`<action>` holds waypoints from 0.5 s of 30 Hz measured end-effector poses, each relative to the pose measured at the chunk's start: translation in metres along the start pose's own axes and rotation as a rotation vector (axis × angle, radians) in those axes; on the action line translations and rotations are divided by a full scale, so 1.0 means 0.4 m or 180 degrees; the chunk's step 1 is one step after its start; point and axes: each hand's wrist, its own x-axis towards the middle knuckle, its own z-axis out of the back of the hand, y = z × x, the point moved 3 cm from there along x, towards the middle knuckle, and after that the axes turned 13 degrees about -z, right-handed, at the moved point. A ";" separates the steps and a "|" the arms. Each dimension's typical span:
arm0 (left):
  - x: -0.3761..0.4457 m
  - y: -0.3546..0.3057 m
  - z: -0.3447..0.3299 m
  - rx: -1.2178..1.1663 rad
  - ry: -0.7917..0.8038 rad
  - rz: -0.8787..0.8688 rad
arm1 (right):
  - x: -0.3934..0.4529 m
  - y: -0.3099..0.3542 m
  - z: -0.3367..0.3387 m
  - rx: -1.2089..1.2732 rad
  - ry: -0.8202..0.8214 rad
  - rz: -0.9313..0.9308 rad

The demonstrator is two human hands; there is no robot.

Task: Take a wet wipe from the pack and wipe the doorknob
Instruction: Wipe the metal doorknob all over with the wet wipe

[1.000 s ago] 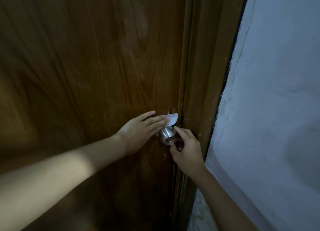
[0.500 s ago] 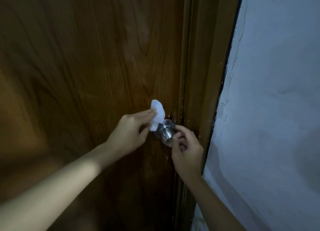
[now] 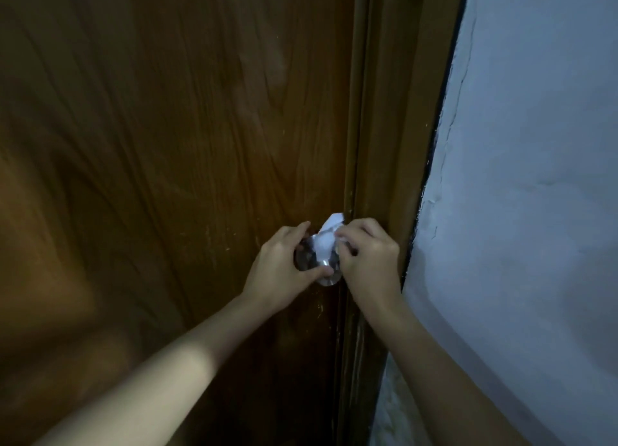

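Observation:
A round silver doorknob (image 3: 326,276) sits at the right edge of a brown wooden door (image 3: 167,144). A crumpled white wet wipe (image 3: 326,240) lies over the top of the knob. My left hand (image 3: 284,265) cups the knob from the left, thumb under it and fingers over its top. My right hand (image 3: 366,255) comes in from the right and pinches the wipe against the knob with its fingertips. Most of the knob is hidden by both hands and the wipe. The wipe pack is not in view.
The brown door frame (image 3: 384,144) runs vertically just right of the knob. A pale blue-white plaster wall (image 3: 535,211) with cracks along its edge fills the right side.
The wipe has passed from my left hand to the top of the knob under my right fingers. My left hand now grips the knob, and my right hand has risen from below it.

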 end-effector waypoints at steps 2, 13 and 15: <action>0.003 -0.003 -0.013 0.0018 -0.0034 0.0027 | 0.009 0.004 -0.036 -0.0353 0.0565 0.0119; 0.017 0.008 -0.021 0.0466 0.0077 -0.0299 | -0.083 -0.028 -0.101 -0.0056 0.1032 -0.0338; 0.019 0.007 -0.022 0.0472 0.0112 -0.0307 | -0.087 -0.031 -0.101 0.0172 0.0886 -0.0740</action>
